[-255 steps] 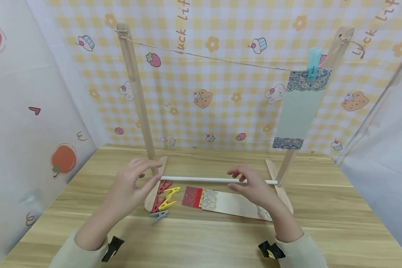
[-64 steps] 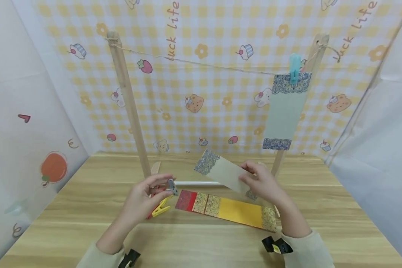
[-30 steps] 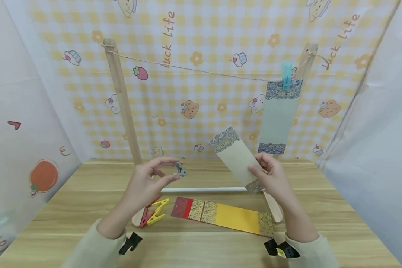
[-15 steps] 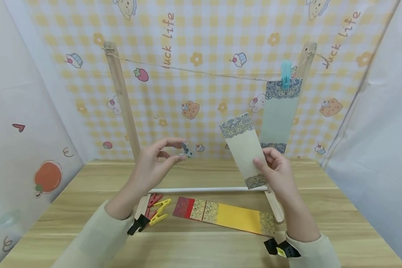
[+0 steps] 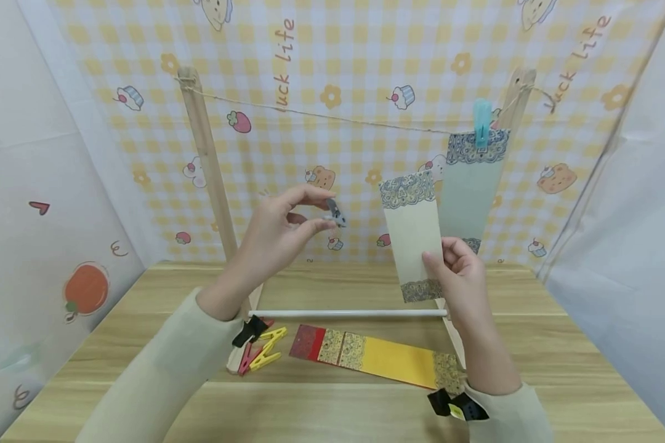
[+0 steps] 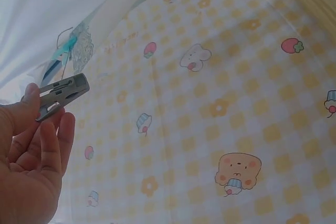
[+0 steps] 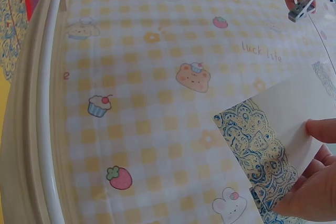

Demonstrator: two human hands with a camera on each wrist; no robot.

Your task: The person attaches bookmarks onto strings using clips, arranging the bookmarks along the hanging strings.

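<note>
Above table (image 5: pixel 144 344), grey clip (image 5: pixel 335 214) & cream strip (image 5: pixel 412 237) raised higher, nearer string (image 5: pixel 321 115)

Lower end of yellow strip (image 5: pixel 390 360) hidden behind right wrist, near front edge of worktop (image 5: pixel 560 344). Red pegs (image 5: pixel 245 360) partly covered by left sleeve and yellow peg (image 5: pixel 267 352). In left wrist view, left hand (image 6: pixel 29 171) cut off by bottom-left corner. In right wrist view, right hand (image 7: pixel 310 187) cut off at right edge; cream strip (image 7: pixel 278 140) runs out of frame.

Three paper strips (image 5: pixel 412 234), one grey clip (image 5: pixel 335 213), one blue clip (image 5: pixel 481 122), several table clips (image 5: pixel 263 354), two hands (image 5: pixel 279 231)
</note>
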